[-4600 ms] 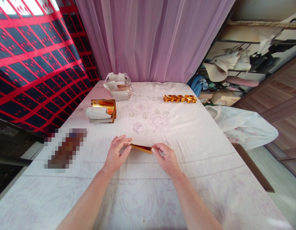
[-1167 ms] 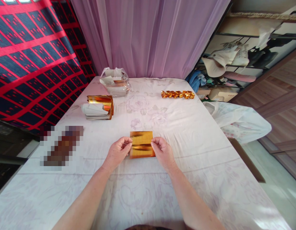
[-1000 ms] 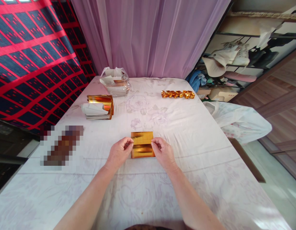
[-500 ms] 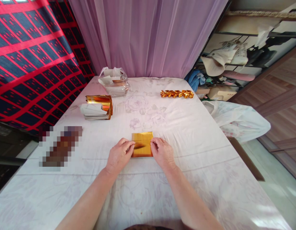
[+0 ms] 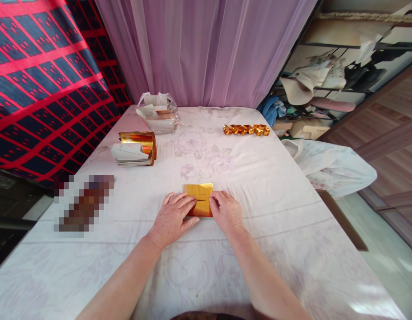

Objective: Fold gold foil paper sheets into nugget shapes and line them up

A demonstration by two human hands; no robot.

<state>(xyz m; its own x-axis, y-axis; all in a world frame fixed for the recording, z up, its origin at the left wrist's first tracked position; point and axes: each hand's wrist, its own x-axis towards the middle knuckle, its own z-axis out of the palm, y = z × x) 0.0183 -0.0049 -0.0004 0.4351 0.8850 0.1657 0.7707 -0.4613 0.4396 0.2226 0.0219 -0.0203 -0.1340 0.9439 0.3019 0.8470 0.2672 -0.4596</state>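
Note:
A gold foil paper (image 5: 199, 197) lies flat on the white flowered tablecloth (image 5: 246, 186) in front of me. My left hand (image 5: 174, 215) rests on its left half with fingers spread flat, pressing it down. My right hand (image 5: 226, 212) pinches the paper's right edge between thumb and fingers. The paper's near part is hidden under both hands.
A stack of gold and white sheets (image 5: 135, 149) sits at the left, a clear plastic bag (image 5: 157, 118) of papers behind it. A row of folded gold pieces (image 5: 246, 130) lies at the far right. A blurred patch (image 5: 84, 204) is at the left. Shelves with clothes stand right.
The paper went from a raised narrow strip to an unfolded sheet laid flat. My left hand has slid over it and flattened, and the visible gold area has shrunk.

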